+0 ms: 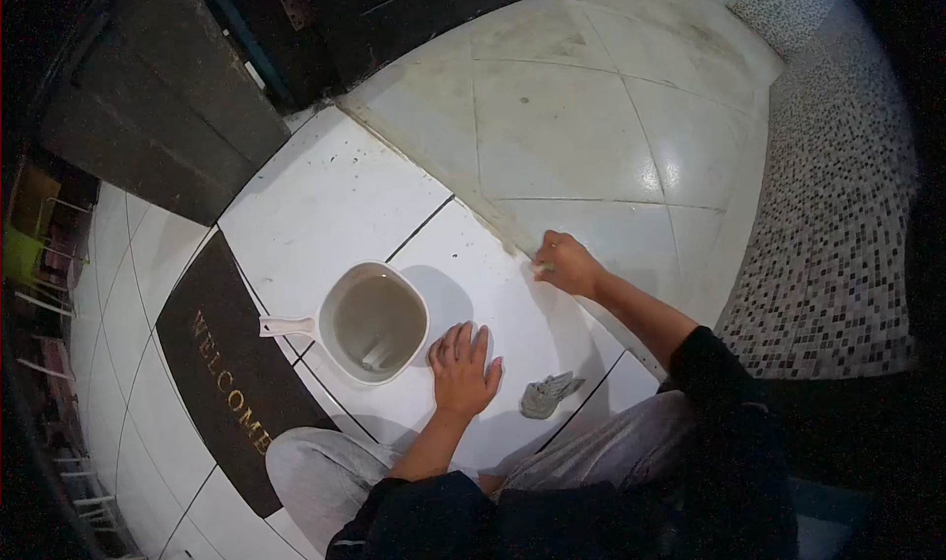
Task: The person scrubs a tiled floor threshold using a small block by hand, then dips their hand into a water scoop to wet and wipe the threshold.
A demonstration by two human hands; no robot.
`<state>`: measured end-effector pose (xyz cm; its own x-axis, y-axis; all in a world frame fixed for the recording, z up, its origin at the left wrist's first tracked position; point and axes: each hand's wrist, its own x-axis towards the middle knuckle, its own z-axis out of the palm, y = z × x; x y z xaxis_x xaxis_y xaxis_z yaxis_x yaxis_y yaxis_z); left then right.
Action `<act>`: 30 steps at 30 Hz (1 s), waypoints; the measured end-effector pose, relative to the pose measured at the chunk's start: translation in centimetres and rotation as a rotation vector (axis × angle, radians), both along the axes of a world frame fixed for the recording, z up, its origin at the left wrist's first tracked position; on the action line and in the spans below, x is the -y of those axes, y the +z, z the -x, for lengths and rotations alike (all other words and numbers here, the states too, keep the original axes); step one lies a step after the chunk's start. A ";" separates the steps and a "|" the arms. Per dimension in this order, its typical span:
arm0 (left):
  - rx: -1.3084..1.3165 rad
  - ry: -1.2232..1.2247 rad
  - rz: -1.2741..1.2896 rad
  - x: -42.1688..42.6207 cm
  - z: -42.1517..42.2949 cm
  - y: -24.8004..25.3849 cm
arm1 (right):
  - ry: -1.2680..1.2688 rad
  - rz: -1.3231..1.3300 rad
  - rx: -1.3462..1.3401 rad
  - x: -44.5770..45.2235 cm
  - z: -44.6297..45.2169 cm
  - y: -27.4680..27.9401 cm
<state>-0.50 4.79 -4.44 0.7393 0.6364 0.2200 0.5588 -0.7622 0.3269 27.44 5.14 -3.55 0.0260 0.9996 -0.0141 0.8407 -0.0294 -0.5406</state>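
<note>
My left hand (460, 375) lies flat on the white floor tile (394, 190), fingers spread, just right of a white water dipper (419, 353). Murky water (379, 314) fills part of the dipper, and its handle (287, 326) points left. My right hand (567, 262) is closed at the raised edge (424, 171) between the white tiles and the duller tiled floor. Something small and pale may be between its fingertips, too small to name. A crumpled grey cloth (548, 394) lies on the tile between my hands and my knees.
A dark doormat (232, 363) lettered WELCOME lies left of the dipper. Dark door panels (168, 87) stand at upper left. A mosaic-tiled wall (838, 195) curves along the right. Dark crumbs (355, 158) dot the white tile near the edge. My bent knees (325, 471) frame the near side.
</note>
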 end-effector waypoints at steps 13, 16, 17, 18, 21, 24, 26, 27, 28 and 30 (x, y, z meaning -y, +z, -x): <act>0.015 -0.004 -0.010 0.0 -0.1 -0.2 | 0.014 0.071 0.012 1.3 -0.3 -0.1; 0.017 -0.001 0.008 -0.1 0.0 0.0 | -0.020 0.030 0.026 -2.1 1.1 0.4; 0.018 0.000 0.006 -0.2 0.1 -0.1 | -0.037 0.009 0.032 -2.6 1.2 0.3; 0.019 -0.002 0.008 -0.1 0.2 -0.2 | -0.044 0.010 0.033 -2.2 1.1 0.1; 0.017 -0.001 0.011 -0.1 0.1 -0.2 | 0.022 -0.029 -0.033 0.3 0.1 0.2; 0.001 0.008 -0.009 0.0 0.0 0.1 | 0.129 0.038 0.060 4.3 -0.5 0.9; 0.006 -0.001 -0.006 -0.1 -0.1 0.0 | 0.135 0.128 -0.045 5.5 -0.9 1.6; 0.016 -0.001 -0.001 0.0 -0.1 -0.1 | 0.132 0.127 -0.045 5.0 -0.7 1.2; 0.017 -0.002 0.000 0.0 0.0 -0.2 | 0.120 0.091 0.016 4.1 -0.5 0.5; 0.019 0.000 -0.023 0.0 0.0 -0.3 | 0.110 0.050 0.083 1.9 0.1 0.1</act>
<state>-0.47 4.81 -4.71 0.7350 0.6307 0.2488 0.5525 -0.7699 0.3194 27.33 3.24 -3.41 -0.0808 0.9945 -0.0666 0.8821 0.0402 -0.4694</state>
